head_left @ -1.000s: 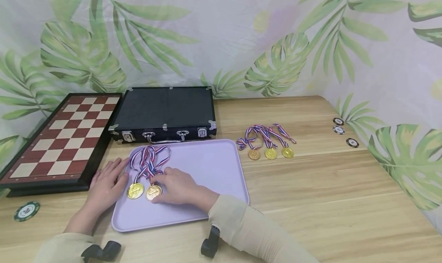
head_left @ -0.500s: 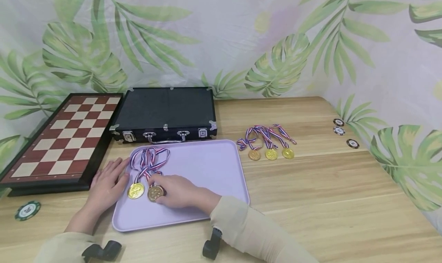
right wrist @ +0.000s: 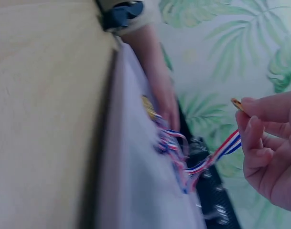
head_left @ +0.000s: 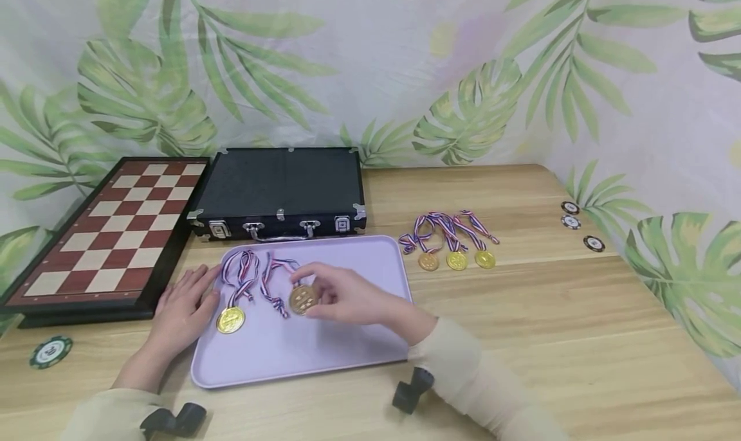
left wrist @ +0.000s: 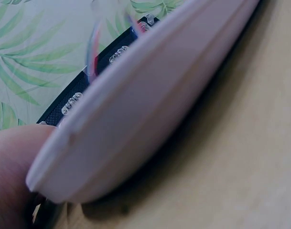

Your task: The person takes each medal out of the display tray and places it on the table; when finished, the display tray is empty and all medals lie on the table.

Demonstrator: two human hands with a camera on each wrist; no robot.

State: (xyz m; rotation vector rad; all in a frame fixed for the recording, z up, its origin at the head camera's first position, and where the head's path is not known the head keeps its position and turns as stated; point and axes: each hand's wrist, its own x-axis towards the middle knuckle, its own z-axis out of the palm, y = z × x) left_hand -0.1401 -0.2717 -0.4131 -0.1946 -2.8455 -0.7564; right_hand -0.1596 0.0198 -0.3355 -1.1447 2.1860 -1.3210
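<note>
Stretching beneath everything, the pale wood-grain table (head_left: 550, 325) bears a lilac rounded-rectangular tray (head_left: 324, 351). The left hand (head_left: 182, 305) rests straight-fingered against its left edge. Over the tray, the right hand (head_left: 344, 296), a striped red-white-blue fabric ribbon (head_left: 265, 280) trailing below, pinches a round bronze-coloured metallic medal (head_left: 301, 299). Lifting seems in hand; the next move likely calls for a steady pinch, ribbon clear.

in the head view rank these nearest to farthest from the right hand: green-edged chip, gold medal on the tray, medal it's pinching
From the right hand, in the head view:
1. Pinched medal: held just above the tray.
2. Gold medal: on the tray's left part.
3. Green-edged chip: on the table, far left.
</note>
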